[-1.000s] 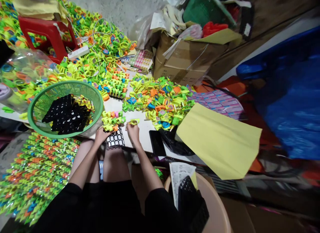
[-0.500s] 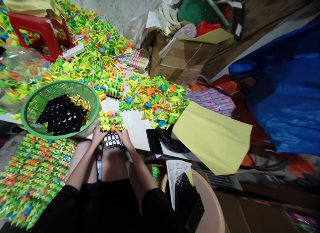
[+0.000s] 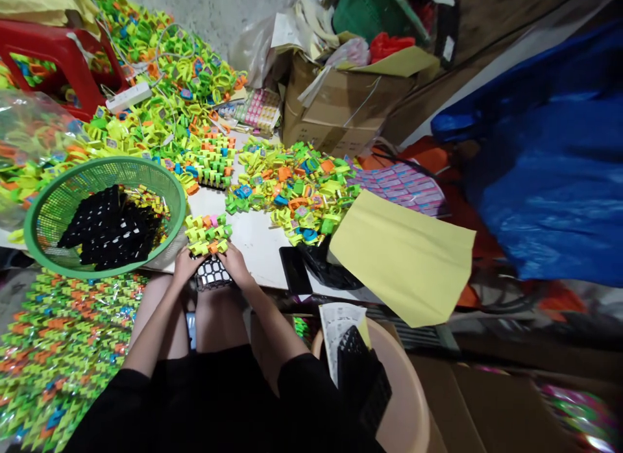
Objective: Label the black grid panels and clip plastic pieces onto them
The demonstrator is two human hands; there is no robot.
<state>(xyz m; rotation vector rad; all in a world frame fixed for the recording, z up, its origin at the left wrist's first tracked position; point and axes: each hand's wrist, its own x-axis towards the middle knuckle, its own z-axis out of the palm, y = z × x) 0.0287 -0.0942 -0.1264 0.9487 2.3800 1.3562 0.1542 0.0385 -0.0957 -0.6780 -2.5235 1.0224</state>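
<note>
A black grid tray (image 3: 213, 275) with open cells rests at the table's front edge, over my knees. Rows of small yellow, green, orange and pink plastic pieces (image 3: 208, 235) stand in its far part; the near rows of cells hold none. My left hand (image 3: 186, 265) is closed on the tray's left side, and my right hand (image 3: 236, 265) grips the right side near the front row of pieces. The fingertips of both hands are partly hidden by the pieces and the tray. Behind it stands another filled tray (image 3: 214, 159).
A green basket (image 3: 32, 229) with black trays and small pieces stands left. Loose plastic pieces (image 3: 296, 187) heap on the white table (image 3: 253, 235). Right are a phone (image 3: 295, 271), yellow paper (image 3: 403, 255) and a tub (image 3: 411, 388). A red stool (image 3: 73, 57) and carton (image 3: 341, 106) stand behind.
The view has turned slightly, so most of the scene sits further left in the picture. Both hands remain on the tray, with the same rows of pieces in it.
</note>
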